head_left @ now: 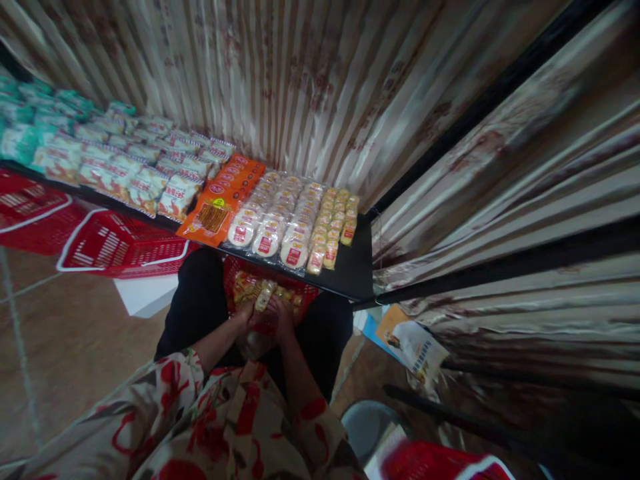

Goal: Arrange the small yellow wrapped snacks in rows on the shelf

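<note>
Both my hands are low between my knees, over a red basket (300, 293) of small yellow snack packs. My left hand (243, 313) and my right hand (283, 317) are closed together around one clear pack of yellow snacks (263, 297), held upright above the basket. My sleeves are cream with red flowers. Above the basket a black shelf (353, 270) carries rows of wrapped round cakes (273, 230), a column of small yellow packs (333, 230) and an orange snack packet (220, 203).
Further left on the shelf lie white-and-red packets (145, 180) and green packets (20, 133). Red baskets (120, 243) sit below it on the left. Striped curtain fabric (500, 187) hangs behind and to the right. A grey stool (367, 423) and papers (415, 347) are on the floor.
</note>
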The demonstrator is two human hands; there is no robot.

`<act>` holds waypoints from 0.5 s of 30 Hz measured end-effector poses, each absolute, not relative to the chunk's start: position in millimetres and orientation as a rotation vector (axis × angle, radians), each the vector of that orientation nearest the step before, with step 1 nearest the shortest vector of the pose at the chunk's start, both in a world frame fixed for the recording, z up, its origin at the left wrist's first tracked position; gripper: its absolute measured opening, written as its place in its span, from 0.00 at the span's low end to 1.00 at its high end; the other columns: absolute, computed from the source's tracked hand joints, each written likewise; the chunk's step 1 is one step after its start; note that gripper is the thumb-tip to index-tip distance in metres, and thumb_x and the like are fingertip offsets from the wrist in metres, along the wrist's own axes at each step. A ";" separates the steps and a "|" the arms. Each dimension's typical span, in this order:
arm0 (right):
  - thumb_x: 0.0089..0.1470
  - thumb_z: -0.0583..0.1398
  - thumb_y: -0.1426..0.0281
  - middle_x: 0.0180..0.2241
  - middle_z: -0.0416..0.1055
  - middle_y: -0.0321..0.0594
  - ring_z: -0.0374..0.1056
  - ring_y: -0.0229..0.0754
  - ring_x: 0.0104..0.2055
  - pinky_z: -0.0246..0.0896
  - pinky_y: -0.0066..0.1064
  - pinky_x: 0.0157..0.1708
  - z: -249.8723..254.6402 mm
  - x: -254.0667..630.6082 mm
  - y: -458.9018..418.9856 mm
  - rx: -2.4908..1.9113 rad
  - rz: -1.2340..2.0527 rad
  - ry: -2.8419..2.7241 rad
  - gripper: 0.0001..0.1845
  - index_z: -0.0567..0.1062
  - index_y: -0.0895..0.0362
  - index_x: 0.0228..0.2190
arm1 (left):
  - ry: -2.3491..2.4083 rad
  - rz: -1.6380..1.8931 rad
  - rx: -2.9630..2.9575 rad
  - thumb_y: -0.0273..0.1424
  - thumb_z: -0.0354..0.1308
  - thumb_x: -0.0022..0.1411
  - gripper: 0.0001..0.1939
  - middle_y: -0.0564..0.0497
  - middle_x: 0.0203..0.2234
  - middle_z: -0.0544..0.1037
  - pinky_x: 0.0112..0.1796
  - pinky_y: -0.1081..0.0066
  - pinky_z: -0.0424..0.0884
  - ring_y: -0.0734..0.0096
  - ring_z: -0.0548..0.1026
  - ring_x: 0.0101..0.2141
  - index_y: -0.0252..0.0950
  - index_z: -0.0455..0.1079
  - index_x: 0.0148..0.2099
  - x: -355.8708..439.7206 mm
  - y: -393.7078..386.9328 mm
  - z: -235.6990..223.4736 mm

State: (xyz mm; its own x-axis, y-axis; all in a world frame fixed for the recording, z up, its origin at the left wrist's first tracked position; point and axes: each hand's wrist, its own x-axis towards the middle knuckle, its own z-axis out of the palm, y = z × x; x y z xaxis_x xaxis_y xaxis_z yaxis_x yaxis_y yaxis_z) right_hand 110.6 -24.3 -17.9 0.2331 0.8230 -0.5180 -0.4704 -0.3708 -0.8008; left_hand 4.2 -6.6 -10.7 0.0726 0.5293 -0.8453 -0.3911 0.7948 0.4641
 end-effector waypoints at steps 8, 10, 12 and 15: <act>0.39 0.65 0.52 0.29 0.77 0.41 0.74 0.42 0.33 0.70 0.29 0.30 -17.8 112.1 -25.6 -1.487 1.344 -0.331 0.23 0.77 0.56 0.33 | 1.327 0.714 0.242 0.37 0.54 0.64 0.16 0.46 0.28 0.80 0.28 0.74 0.74 0.71 0.78 0.25 0.30 0.68 0.48 10.1 -13.8 3.0; 0.38 0.66 0.52 0.28 0.76 0.39 0.74 0.41 0.32 0.70 0.28 0.29 -19.8 112.1 -25.2 -1.476 1.336 -0.329 0.23 0.77 0.56 0.32 | 1.317 0.711 0.305 0.34 0.55 0.63 0.12 0.47 0.28 0.79 0.28 0.75 0.74 0.73 0.77 0.24 0.31 0.68 0.46 10.5 -15.0 7.7; 0.38 0.65 0.52 0.27 0.75 0.37 0.73 0.39 0.31 0.69 0.27 0.29 -22.3 111.7 -25.4 -1.437 1.334 -0.345 0.21 0.75 0.55 0.29 | 1.299 0.722 0.364 0.31 0.57 0.61 0.09 0.49 0.28 0.79 0.27 0.77 0.73 0.76 0.75 0.21 0.31 0.68 0.42 10.3 -15.8 12.8; 0.41 0.62 0.52 0.25 0.73 0.35 0.72 0.38 0.28 0.68 0.26 0.27 -26.1 111.7 -26.6 -1.426 1.265 -0.472 0.19 0.72 0.55 0.26 | 1.284 0.735 0.408 0.28 0.59 0.58 0.05 0.53 0.25 0.77 0.26 0.78 0.71 0.79 0.73 0.19 0.33 0.68 0.37 9.5 -17.8 20.9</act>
